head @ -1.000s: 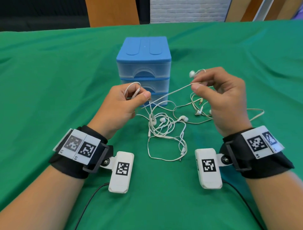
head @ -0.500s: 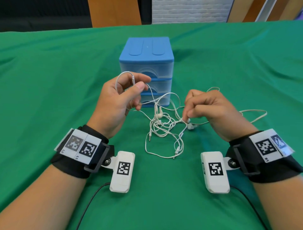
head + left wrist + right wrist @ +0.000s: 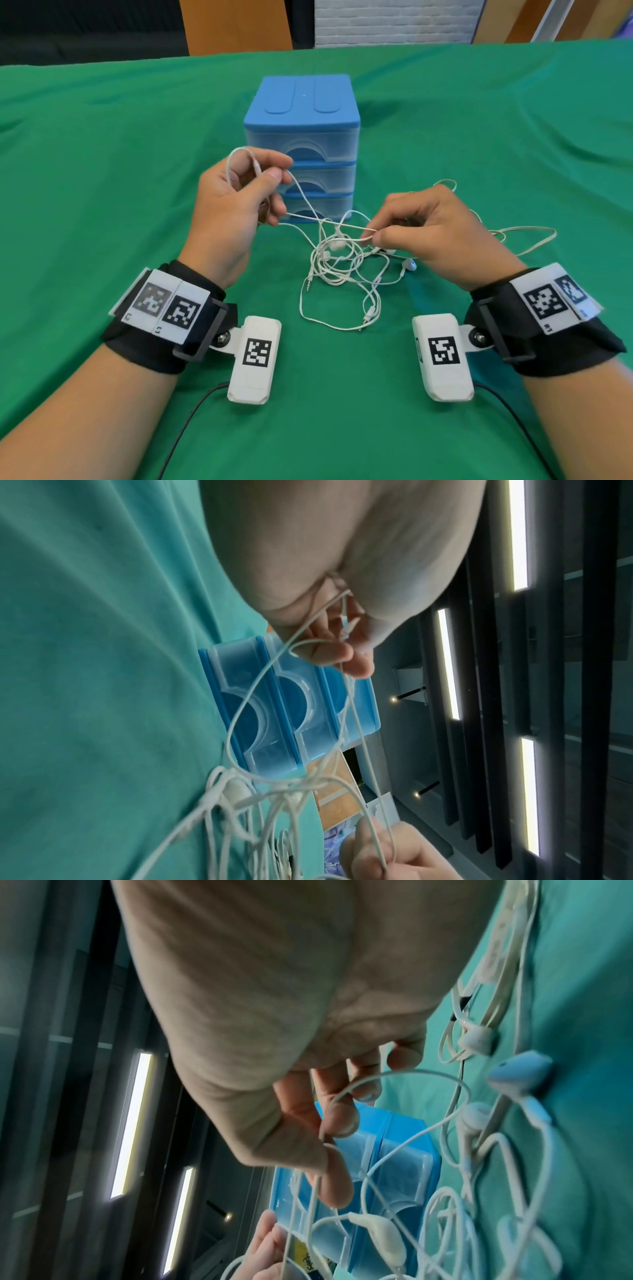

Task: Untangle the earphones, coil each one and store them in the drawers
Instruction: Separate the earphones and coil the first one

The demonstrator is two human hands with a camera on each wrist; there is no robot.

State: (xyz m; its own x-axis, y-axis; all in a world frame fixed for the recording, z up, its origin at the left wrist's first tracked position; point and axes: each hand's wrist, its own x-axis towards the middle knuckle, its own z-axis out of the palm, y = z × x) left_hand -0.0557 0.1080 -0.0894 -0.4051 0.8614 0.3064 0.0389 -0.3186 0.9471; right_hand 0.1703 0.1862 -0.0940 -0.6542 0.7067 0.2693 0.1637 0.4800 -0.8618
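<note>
Left hand (image 3: pixel 236 212): left of centre in the head view, raised above the cloth; thumb and forefinger pinch a white cable, which rises in a small loop (image 3: pixel 241 164) over the knuckles.
Left hand, wrist view (image 3: pixel 329 588): the cable passes under the curled fingers (image 3: pixel 337 653) and runs down the frame toward the tangle.
Right hand (image 3: pixel 435 233): right of centre in the head view, low over the cloth; thumb and forefinger pinch a cable at the tangle's right edge.
Right hand, wrist view (image 3: pixel 274 1015): the fingertips (image 3: pixel 339 1121) are closed on a thin strand.
Strand (image 3: pixel 329 222): stretched almost level between the 2 hands, in front of the lowest drawer.
Earphones (image 3: pixel 342 270): a knotted white heap at the centre of the head view, on the cloth between the hands and just in front of the drawers; how many sets it holds cannot be told.
Earbud (image 3: pixel 409 264): on the cloth beside the right hand.
Plug (image 3: pixel 310 282): at the heap's left edge.
Stray loop (image 3: pixel 527 240): right of the right hand, flat on the cloth.
Drawers (image 3: pixel 303 137): blue unit with 3 clear fronts, upper centre of the head view, all 3 closed.
Cloth (image 3: pixel 102 171): green, covering the table.
Wristbands (image 3: pixel 164 308): black, with printed square markers, 1 on each wrist.
</note>
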